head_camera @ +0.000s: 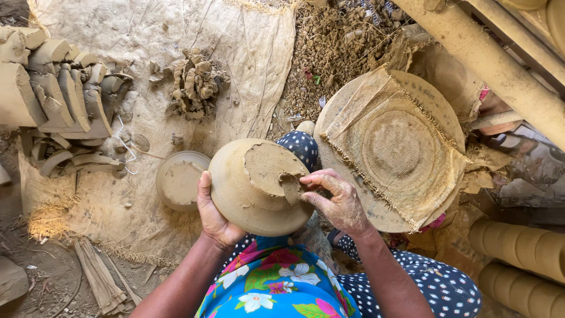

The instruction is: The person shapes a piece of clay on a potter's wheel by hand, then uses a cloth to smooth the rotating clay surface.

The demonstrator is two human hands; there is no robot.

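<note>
The left hand [213,217] grips the upturned clay bowl [256,187] at its eight o'clock rim, held over the lap. The right hand [336,199], fingers loosely open, presses a wet clay patch [272,168] onto its base (likely soft, heavy, easily dented; best held by the rim).

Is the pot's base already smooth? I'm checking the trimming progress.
No: the upturned clay pot has a raised, ragged patch of clay on its base, where the right hand presses.
</note>
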